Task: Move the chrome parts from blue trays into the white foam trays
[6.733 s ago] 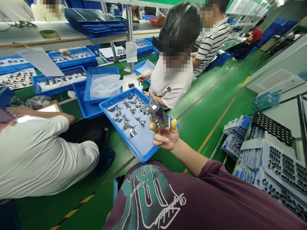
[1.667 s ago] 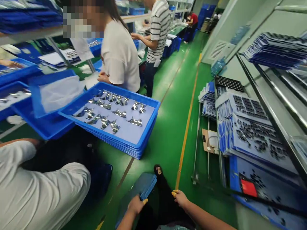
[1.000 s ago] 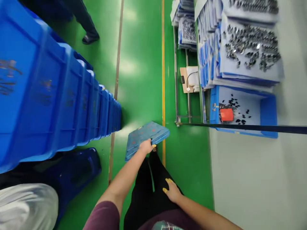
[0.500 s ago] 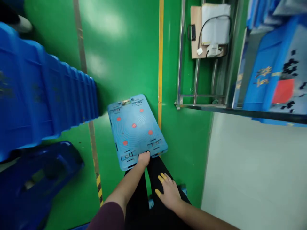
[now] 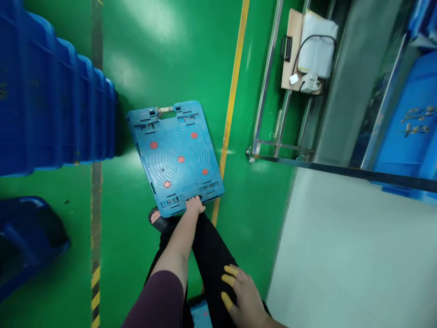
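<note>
My left hand (image 5: 194,205) is closed on the near edge of a blue plastic folding stool (image 5: 186,148), folded flat, with red dots and ringed ridges on its face. The fingers go into the slot at that edge, and a second handle opening shows at the far end. My right hand (image 5: 242,291) is by my right thigh, fingers apart and holding nothing. Yellow finger cots cover several of its fingertips. Below, between my legs, part of another blue panel (image 5: 201,314) with a red dot shows.
Stacked blue crates (image 5: 64,100) stand at the left, above a dark blue plastic item (image 5: 30,241). On the right, a metal-framed table (image 5: 341,171) carries a blue bin (image 5: 409,123). A clipboard with papers (image 5: 317,45) and a cable lies on its lower rails. Yellow tape (image 5: 234,95) marks the green floor.
My left hand and the folding stool have shifted up and left in view. The crates slide left as my view turns. My right hand sits slightly lower, and a sandalled foot now shows.
</note>
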